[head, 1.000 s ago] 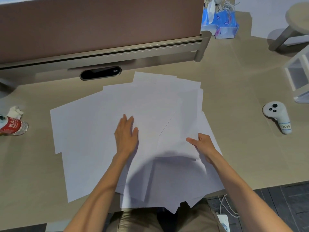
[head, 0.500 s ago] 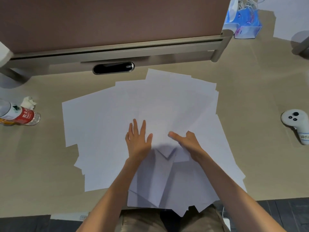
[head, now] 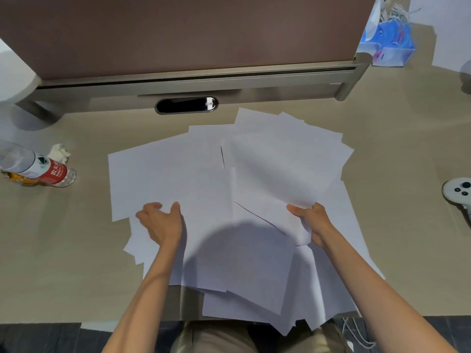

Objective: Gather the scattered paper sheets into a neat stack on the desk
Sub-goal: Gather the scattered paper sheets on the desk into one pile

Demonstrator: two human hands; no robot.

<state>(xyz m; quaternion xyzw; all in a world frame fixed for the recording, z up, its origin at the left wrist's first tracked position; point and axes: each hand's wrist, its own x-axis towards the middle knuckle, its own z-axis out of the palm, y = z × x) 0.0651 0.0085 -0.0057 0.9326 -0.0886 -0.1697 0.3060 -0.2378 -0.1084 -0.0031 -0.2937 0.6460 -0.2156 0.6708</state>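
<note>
Several white paper sheets [head: 204, 179] lie fanned and overlapping across the middle of the beige desk [head: 63, 250]. Some hang over the front edge. My left hand [head: 163, 222] rests on the left part of the spread, fingers curled around the edge of a sheet. My right hand [head: 309, 222] grips the near edge of a few sheets [head: 283, 169] and lifts them off the pile on the right. A shadow of my head falls on the sheets between my arms.
A plastic water bottle [head: 38, 169] lies on its side at the left with a crumpled tissue [head: 60, 152] behind it. A white controller [head: 458, 193] sits at the right edge. A brown divider panel [head: 178, 34] stands behind; a blue tissue pack [head: 392, 44] is far right.
My hands have moved apart: the left slid leftwards to a sheet's edge, the right went right and raised a few sheets. The view shifted slightly.
</note>
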